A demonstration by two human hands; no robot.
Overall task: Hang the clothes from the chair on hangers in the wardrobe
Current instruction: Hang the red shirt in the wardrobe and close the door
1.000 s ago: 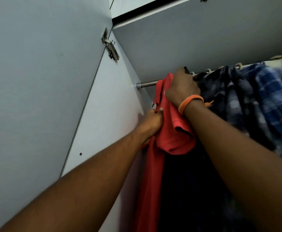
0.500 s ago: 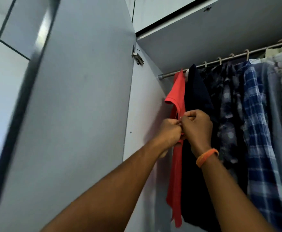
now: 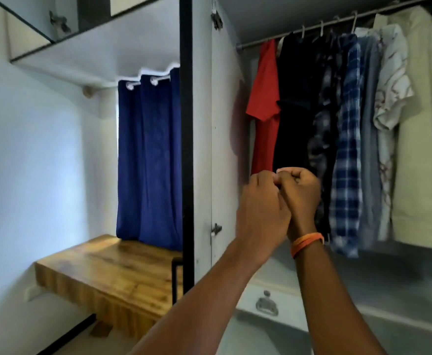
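Your wardrobe (image 3: 225, 124) stands open, its rail (image 3: 338, 23) carrying a row of garments along the top. The red shirt (image 3: 263, 98) hangs at the rail's left end, just beside the wardrobe's left wall, its long axis vertical with the hem pointing straight down and a short sleeve jutting left. Your left hand (image 3: 261, 213) and right hand (image 3: 300, 198) meet below it, knuckles touching, both with fingers curled. They sit in front of the shirt's lower part; whether either pinches the fabric, you cannot tell from here. An orange band (image 3: 306, 243) circles your right wrist.
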